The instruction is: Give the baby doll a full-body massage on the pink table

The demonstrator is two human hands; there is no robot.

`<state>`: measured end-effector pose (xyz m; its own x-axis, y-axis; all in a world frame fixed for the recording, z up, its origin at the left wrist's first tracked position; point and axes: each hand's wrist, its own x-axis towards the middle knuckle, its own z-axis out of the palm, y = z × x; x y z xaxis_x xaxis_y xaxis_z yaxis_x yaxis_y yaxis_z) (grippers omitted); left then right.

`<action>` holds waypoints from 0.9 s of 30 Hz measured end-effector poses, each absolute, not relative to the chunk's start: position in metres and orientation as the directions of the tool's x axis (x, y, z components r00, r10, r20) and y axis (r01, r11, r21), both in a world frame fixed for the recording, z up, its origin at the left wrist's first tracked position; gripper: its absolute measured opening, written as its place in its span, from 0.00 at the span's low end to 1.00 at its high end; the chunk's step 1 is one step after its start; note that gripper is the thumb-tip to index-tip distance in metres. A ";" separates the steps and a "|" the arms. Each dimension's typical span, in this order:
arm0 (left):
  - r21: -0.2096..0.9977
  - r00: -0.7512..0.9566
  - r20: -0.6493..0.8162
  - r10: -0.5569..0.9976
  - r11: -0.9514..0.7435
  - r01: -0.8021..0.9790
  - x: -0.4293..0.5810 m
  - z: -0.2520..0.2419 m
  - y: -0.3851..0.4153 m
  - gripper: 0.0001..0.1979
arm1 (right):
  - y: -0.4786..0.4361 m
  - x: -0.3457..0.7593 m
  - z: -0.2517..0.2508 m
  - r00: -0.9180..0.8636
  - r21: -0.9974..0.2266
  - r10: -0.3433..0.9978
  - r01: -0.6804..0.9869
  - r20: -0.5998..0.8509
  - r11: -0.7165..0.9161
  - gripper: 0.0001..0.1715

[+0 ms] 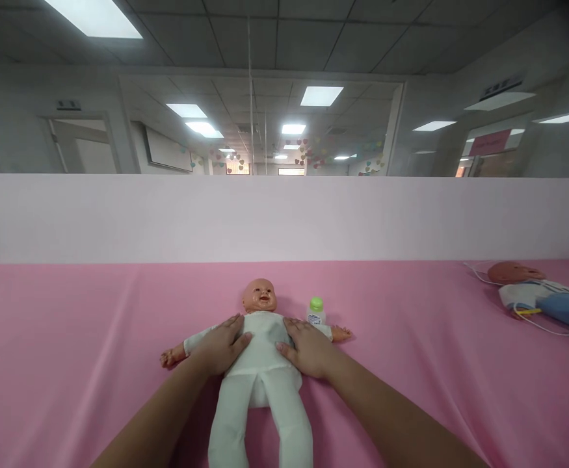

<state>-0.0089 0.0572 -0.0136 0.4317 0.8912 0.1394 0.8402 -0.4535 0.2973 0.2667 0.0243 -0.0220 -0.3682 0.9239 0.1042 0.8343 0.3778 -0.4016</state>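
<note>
A baby doll (263, 348) with a white cloth body lies on its back, head away from me and arms spread. My left hand (222, 343) rests flat on the left side of its chest, fingers stretched out and thumb pointing inward. On the opposite side of the chest lies my right hand (307, 346), also flat with its fingers extended. Just beyond that hand, beside the doll's outstretched arm, stands a small bottle (316, 312) with a green cap. Part of the doll's upper arms is hidden behind my hands.
Pink cloth (93, 364) covers the surface, with soft folds. A second doll (547, 299) in white and blue clothing lies at the far right, with a white cord and a yellow strip by it. A low white partition (284, 218) runs along the back.
</note>
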 end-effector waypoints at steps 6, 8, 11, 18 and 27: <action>0.294 0.402 0.140 0.905 -0.425 0.856 -0.012 -0.022 0.058 0.42 | -0.011 0.271 0.015 -0.472 -0.431 0.881 0.787 0.041 0.442 0.44; 0.303 0.399 0.141 0.906 -0.423 0.854 -0.010 -0.021 0.056 0.40 | -0.035 0.265 0.033 -0.624 -0.482 0.780 0.667 0.057 0.568 0.39; 0.307 0.396 0.143 0.907 -0.421 0.853 -0.008 -0.018 0.053 0.40 | -0.062 0.252 0.048 -0.813 -0.577 0.581 0.460 0.032 0.675 0.38; 0.290 0.413 0.094 0.906 -0.421 0.859 -0.007 -0.017 0.053 0.40 | -0.021 0.240 0.026 -0.723 -0.509 0.687 0.618 -0.069 0.599 0.62; 0.308 0.429 0.102 0.898 -0.438 0.845 -0.011 -0.021 0.057 0.41 | 0.029 0.248 0.012 -0.418 -0.480 0.902 0.816 -0.104 0.323 0.60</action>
<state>-0.0112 0.0571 -0.0209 0.4287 0.8977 0.1020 0.8446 -0.4383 0.3076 0.2484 0.0287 0.0119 -0.4185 0.9023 -0.1039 0.8157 0.3231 -0.4798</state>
